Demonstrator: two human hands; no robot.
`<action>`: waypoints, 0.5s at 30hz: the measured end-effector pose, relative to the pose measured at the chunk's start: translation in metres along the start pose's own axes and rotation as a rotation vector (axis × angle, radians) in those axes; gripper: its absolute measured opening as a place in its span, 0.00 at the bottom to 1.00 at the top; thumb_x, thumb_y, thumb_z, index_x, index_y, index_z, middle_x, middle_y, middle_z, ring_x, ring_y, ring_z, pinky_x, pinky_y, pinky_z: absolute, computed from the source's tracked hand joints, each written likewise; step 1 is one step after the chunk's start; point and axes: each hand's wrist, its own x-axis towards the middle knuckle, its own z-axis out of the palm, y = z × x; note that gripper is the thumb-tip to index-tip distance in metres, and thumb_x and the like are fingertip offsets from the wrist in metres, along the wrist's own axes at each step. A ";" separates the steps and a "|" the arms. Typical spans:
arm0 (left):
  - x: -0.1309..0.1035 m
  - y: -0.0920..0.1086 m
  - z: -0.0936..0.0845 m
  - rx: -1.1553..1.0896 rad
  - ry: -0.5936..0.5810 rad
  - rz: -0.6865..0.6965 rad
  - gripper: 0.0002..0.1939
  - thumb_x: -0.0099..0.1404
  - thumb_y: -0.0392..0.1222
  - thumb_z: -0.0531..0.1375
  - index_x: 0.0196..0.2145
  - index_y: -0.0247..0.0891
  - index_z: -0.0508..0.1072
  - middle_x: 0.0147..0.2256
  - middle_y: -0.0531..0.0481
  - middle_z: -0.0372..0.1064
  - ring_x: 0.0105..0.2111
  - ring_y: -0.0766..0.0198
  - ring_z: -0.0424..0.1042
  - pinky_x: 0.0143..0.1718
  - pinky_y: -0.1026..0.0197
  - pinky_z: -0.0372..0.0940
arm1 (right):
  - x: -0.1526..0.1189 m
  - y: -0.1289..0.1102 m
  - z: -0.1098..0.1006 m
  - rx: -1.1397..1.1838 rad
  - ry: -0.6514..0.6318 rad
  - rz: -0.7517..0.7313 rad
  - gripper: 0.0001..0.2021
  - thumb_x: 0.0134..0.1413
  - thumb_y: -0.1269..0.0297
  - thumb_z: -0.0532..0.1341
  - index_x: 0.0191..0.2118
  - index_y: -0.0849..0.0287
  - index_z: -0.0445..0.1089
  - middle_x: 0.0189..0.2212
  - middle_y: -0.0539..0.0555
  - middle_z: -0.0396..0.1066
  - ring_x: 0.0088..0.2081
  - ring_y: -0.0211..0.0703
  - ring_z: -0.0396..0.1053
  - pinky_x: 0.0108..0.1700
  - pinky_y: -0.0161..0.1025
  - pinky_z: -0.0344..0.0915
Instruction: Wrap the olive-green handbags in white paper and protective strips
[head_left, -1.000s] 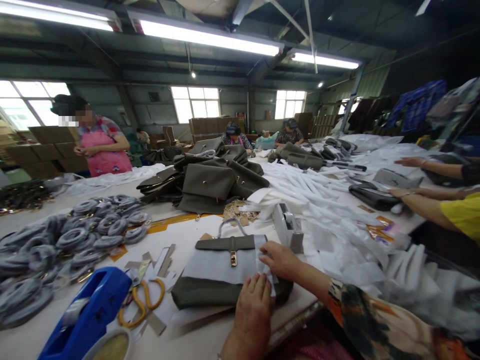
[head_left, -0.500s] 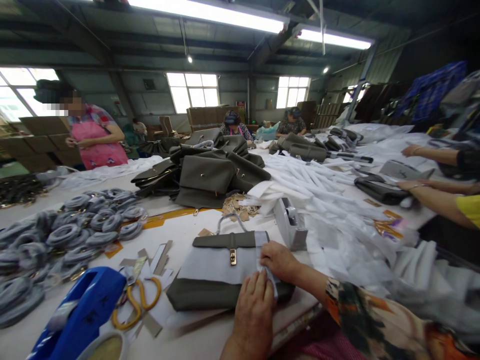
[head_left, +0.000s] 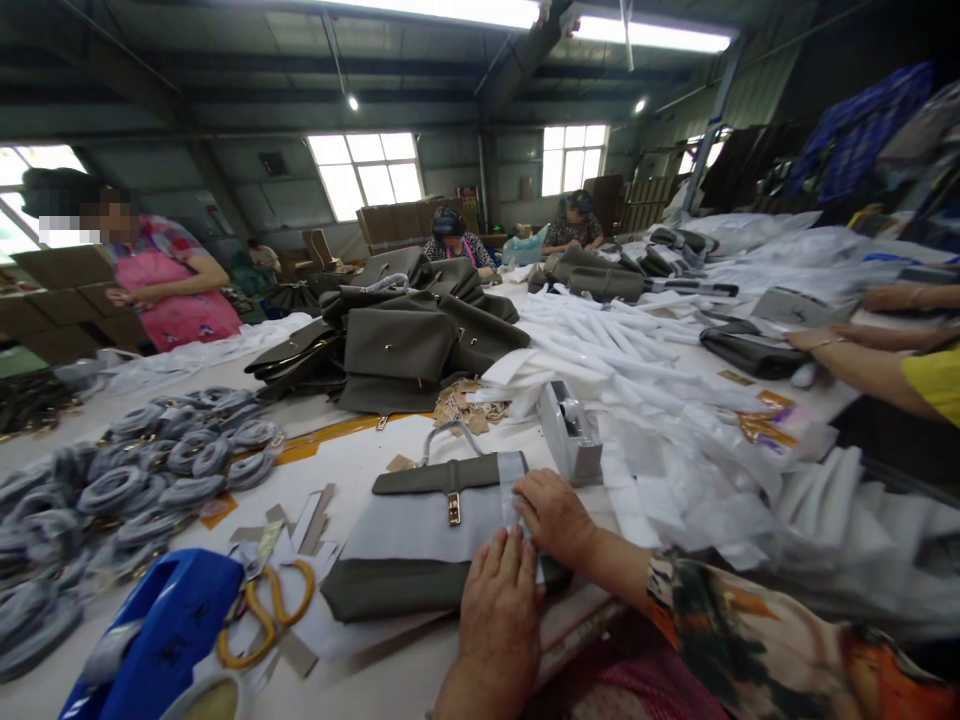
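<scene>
Left hand point(head_left: 499, 605) lying flat on dark handbag point(head_left: 382, 590), fingers extended; right hand point(head_left: 556, 515) touching pale wrap point(head_left: 512, 478), fingers bending, pinch unclear.

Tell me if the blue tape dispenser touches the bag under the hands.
Apart: the head view shows scissors lying in the gap between the blue tape dispenser and bag.

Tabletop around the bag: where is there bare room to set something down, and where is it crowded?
Bare: white patch between the grey coils and the bag; tabletop in front of the bag, between the scissors and the left hand. Crowded: left, under the grey coils; lower left, around the blue dispenser; right, under white sheeting.
</scene>
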 end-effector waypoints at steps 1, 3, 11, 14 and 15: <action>0.000 0.000 0.000 0.005 -0.003 -0.002 0.23 0.71 0.39 0.54 0.63 0.38 0.66 0.64 0.42 0.64 0.63 0.49 0.66 0.59 0.43 0.69 | -0.004 0.000 0.001 0.002 0.050 -0.028 0.11 0.64 0.71 0.57 0.46 0.61 0.74 0.45 0.60 0.74 0.49 0.53 0.66 0.55 0.48 0.60; 0.000 0.000 0.000 0.014 -0.011 -0.008 0.24 0.71 0.39 0.54 0.64 0.39 0.65 0.65 0.43 0.63 0.63 0.49 0.66 0.59 0.43 0.69 | -0.013 0.002 0.006 0.000 0.128 -0.088 0.16 0.63 0.72 0.55 0.54 0.62 0.72 0.52 0.62 0.72 0.54 0.55 0.65 0.59 0.51 0.58; 0.003 0.000 0.004 0.067 -0.010 0.003 0.23 0.71 0.42 0.54 0.62 0.39 0.67 0.65 0.43 0.63 0.62 0.50 0.66 0.58 0.44 0.69 | -0.024 0.012 0.030 -0.031 0.232 -0.062 0.24 0.63 0.72 0.52 0.63 0.66 0.64 0.61 0.66 0.66 0.63 0.56 0.60 0.66 0.55 0.54; 0.003 0.001 0.003 0.091 0.007 -0.008 0.23 0.71 0.40 0.55 0.62 0.40 0.67 0.65 0.44 0.63 0.62 0.51 0.66 0.58 0.45 0.69 | -0.023 0.014 0.033 -0.042 0.271 -0.058 0.23 0.64 0.70 0.53 0.63 0.66 0.63 0.60 0.66 0.67 0.62 0.57 0.62 0.64 0.56 0.57; 0.003 0.002 0.003 0.098 0.010 -0.008 0.23 0.70 0.40 0.55 0.62 0.40 0.67 0.65 0.45 0.63 0.62 0.52 0.66 0.58 0.45 0.69 | -0.023 0.015 0.035 -0.045 0.285 -0.055 0.23 0.64 0.70 0.53 0.63 0.66 0.63 0.60 0.66 0.67 0.62 0.57 0.62 0.63 0.56 0.58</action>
